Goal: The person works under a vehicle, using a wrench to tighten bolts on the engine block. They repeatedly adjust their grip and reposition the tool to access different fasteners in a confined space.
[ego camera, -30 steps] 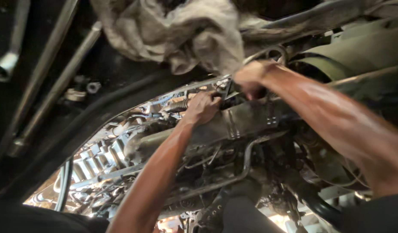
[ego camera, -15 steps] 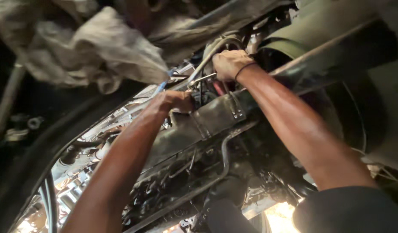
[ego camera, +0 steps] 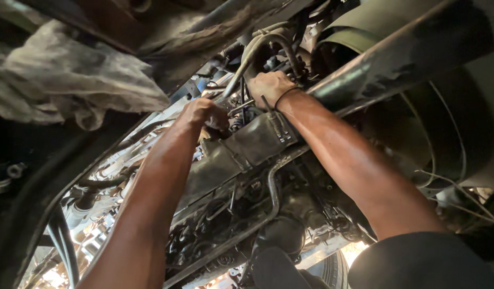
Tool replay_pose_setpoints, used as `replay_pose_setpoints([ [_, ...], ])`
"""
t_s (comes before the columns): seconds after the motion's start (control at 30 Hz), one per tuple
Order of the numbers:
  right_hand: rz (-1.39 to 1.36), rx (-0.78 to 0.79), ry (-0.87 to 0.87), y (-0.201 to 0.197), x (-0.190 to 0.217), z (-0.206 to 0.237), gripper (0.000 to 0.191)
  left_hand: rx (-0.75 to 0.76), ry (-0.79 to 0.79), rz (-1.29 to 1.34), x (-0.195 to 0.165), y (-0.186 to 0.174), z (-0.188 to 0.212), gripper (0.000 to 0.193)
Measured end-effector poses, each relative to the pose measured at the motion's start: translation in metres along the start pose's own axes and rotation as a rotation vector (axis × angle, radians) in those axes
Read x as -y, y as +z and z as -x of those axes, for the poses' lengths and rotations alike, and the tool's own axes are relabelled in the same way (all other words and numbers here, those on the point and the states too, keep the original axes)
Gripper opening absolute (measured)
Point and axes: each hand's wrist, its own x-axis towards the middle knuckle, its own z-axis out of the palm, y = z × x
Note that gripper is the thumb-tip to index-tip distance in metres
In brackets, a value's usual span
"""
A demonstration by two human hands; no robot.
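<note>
The view has tipped further up since a moment ago, the grey cloth [ego camera: 70, 80] sliding off to the left while both arms stay raised. The long greasy metal housing [ego camera: 247, 147] runs diagonally, lower left to upper right. The left hand [ego camera: 207, 115] is curled closed at its upper edge; the right hand [ego camera: 271, 88] is fisted around a thin dark hose [ego camera: 263, 45] arching just above.

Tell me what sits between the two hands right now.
In the head view, a thin dark rod and tangled wires cross the gap between the left hand and the right hand.
</note>
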Motion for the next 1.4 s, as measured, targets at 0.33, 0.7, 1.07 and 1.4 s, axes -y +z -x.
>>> replay_pose_setpoints([
  [0.33,-0.039,-0.036,-0.020,-0.002,0.000,0.001,0.021,0.018,0.023,0.066,0.014,-0.002,0.005,0.031],
  [0.7,0.030,0.127,0.041,-0.044,0.006,0.019,0.034,-0.026,0.092,0.164,0.026,0.000,0.003,0.030],
  [1.07,-0.133,0.327,0.005,-0.071,0.011,0.029,0.036,-0.235,0.286,0.360,0.045,0.025,0.014,0.029],
  [1.4,-0.047,0.453,-0.077,-0.023,-0.005,-0.011,0.035,-0.479,0.310,0.293,0.042,0.048,0.030,0.034],
])
